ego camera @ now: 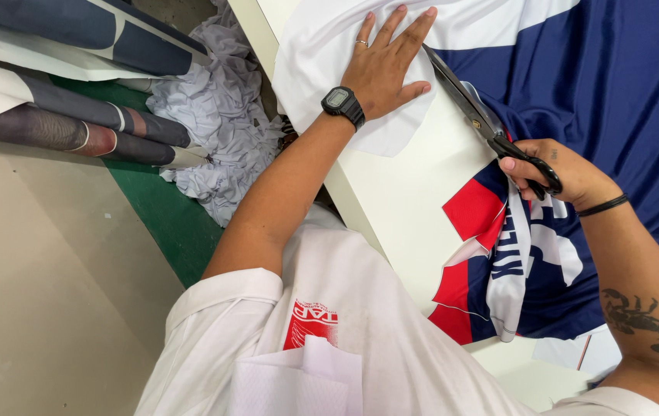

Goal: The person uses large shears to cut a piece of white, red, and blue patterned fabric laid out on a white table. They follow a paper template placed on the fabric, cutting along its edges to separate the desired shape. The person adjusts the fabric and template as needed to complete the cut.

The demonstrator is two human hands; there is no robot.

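Note:
My left hand (386,58) lies flat with fingers spread on white fabric (314,54) on the white table (399,192); it wears a ring and a black wristwatch. My right hand (553,169) grips the black handles of large scissors (468,104), whose blades point up toward the left hand's fingers along the edge between the white fabric and navy blue fabric (615,85). Under the right hand lies a printed navy, red and white cloth piece (514,270).
A pile of crumpled white cloth scraps (214,115) sits on the floor left of the table. Rolled grey and white printed fabric (60,115) lies at the upper left, over a green floor strip (168,223).

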